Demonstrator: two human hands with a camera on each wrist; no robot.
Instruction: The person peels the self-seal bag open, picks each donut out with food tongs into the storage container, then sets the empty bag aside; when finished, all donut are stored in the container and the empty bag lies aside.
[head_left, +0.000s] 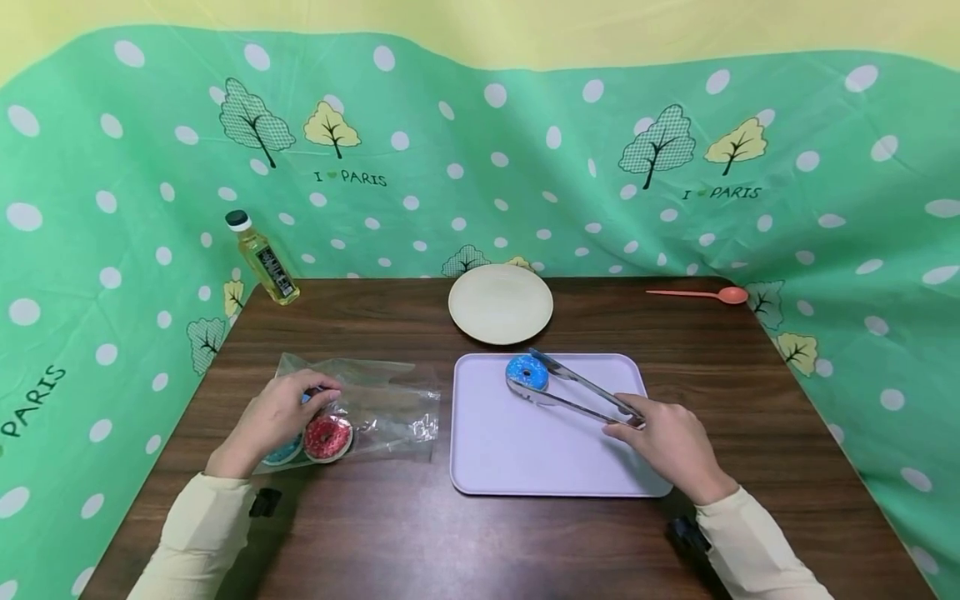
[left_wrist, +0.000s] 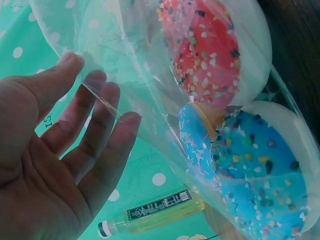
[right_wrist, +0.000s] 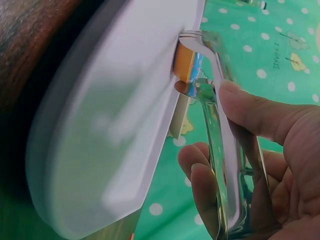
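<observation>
Dark brown wood-grain worktop (head_left: pixel 382 533). Lilac rectangular tray (head_left: pixel 517 458), right of centre. Blue sprinkled ring doughnut (head_left: pixel 527 372), by the tray's far edge, between the tips of silver metal tongs (right_wrist: pixel 227 150); right hand (head_left: pixel 671 437) clamped round their handles. Clear plastic bag (head_left: pixel 393 404), left side, containing one red (head_left: pixel 327 437) and two blue sprinkled doughnuts (left_wrist: pixel 265 175); left hand (head_left: pixel 276 414) pinches its film. Round cream plate (head_left: pixel 501 304), far edge. Yellow oil bottle (head_left: pixel 268 265), far left corner. Coral spoon (head_left: pixel 732 295), far right corner.
</observation>
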